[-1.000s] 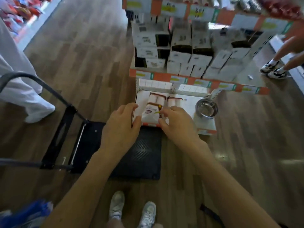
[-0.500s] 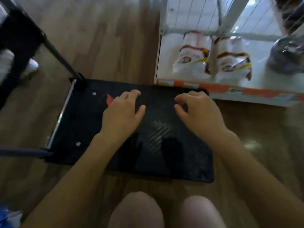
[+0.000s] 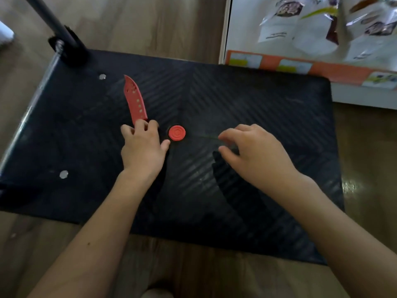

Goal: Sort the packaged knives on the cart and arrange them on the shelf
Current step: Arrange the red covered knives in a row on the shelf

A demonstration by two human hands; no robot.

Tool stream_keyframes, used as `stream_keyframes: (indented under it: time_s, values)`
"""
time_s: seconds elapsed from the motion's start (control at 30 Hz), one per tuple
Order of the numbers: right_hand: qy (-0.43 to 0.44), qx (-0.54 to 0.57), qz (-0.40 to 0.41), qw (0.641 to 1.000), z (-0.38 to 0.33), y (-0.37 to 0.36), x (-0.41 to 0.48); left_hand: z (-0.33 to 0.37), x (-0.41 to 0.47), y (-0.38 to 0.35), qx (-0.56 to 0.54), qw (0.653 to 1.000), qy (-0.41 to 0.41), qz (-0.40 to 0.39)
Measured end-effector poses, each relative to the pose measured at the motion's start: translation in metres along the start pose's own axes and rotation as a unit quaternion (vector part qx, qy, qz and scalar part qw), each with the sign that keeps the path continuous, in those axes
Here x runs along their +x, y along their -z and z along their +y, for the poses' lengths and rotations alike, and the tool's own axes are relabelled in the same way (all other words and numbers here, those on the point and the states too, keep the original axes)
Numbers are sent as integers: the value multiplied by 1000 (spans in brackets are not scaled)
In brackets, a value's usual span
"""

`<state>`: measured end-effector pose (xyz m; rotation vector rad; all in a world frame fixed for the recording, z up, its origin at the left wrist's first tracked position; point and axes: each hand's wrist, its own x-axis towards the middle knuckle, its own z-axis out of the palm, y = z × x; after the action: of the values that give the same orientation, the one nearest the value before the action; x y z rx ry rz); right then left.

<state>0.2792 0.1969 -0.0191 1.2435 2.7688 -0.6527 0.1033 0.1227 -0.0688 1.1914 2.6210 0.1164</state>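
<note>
On the ribbed black cart deck [image 3: 257, 100], a red perforated plastic knife [image 3: 135, 100] is touched by the left hand [image 3: 142, 148], while the right hand [image 3: 255, 154] is held loosely curled, empty, near a round red grooved disc [image 3: 177, 133].

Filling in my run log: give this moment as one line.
left hand: on red knife | right hand: open, empty | disc: between hands | on cart

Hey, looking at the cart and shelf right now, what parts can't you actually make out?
Head view only:
- Red knife: its handle end is covered by the left hand, so the grip is unclear.
- Thin green sliver near the right hand: too small to identify.
- Packages on the shelf: blurred and cut off by the top edge; labels unreadable.
- Cart handle post: cut off by the top edge.
</note>
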Motion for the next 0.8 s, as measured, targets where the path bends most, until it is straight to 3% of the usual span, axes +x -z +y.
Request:
stream_keyframes:
  time_s: [0.2, 0.37, 0.5, 0.8]
  values:
    - [-4, 15, -9, 1000, -1, -13, 4, -8, 1, -4, -44, 998, 9, 39]
    - [4, 31, -11, 999, -3, -14, 7, -11, 3, 4, -125, 991, 50, -8]
    - [6, 41, -8, 999, 0, -7, 9, -8, 3, 5, -156, 987, 49, 0]
    - [-2, 16, -16, 1000, 7, 72, 1, 49, -16, 64, -207, 978, 11, 9]
